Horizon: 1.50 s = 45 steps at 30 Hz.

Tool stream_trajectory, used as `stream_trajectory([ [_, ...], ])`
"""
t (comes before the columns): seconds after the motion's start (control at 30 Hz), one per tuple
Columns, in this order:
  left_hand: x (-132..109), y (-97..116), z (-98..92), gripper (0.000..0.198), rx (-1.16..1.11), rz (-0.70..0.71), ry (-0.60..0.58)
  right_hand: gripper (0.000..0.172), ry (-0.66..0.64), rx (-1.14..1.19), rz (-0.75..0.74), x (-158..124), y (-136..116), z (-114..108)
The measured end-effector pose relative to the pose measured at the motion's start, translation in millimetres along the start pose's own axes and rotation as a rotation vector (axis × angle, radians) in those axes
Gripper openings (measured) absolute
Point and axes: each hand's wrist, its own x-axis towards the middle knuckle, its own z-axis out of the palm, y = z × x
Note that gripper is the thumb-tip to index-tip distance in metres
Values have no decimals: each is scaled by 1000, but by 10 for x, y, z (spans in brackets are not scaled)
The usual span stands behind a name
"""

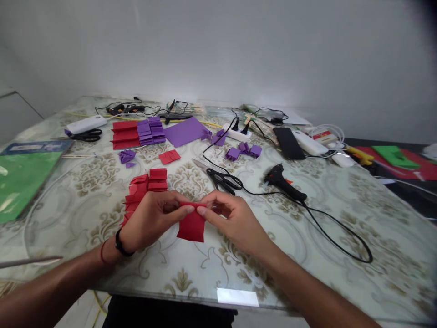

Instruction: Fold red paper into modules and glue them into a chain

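A small piece of red paper (191, 227) is pinched along its top edge by both hands, just above the patterned table. That top edge looks folded over into a narrow strip. My left hand (153, 214) grips the left end of the fold, thumb in front and fingers behind. My right hand (232, 216) holds the right end the same way, the two thumb tips nearly meeting. Partly hidden behind my left hand lie several folded red paper pieces (157, 179). Farther off is a flat creased red piece (170, 156).
Black-handled scissors (223, 178) lie beyond my right hand. A glue gun (285, 183) trails its cord to the right. Pleated red (124, 135) and purple strips (151, 131), a purple sheet (186, 130), a power strip (235, 132) and a phone (288, 143) lie farther back.
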Motion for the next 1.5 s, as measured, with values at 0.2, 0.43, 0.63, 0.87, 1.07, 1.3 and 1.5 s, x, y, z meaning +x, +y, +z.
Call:
stream_trajectory([
  [0.2,-17,-29,43,15,64,44,-29,15,-21,-48,-37,-17,-2,24],
  [0.43,-37,22,0,16,165,138,66,15,2,-3,-3,-9,-1,30],
  [0.63,-33,32,1,18,159,124,23,17,18,-42,20,-14,0,21],
  [0.87,-26,39,-26,20,148,113,56,21,-23,-10,39,-8,30,18],
  [1.07,10,-11,-48,29,111,26,31,20,17,44,46,7,56,4],
  [1.3,2,-3,-22,37,230,40,-46,22,26,-22,-19,-1,28,11],
  [1.5,-17,19,-10,42,392,159,-82,11,-38,-19,-59,-4,20,13],
])
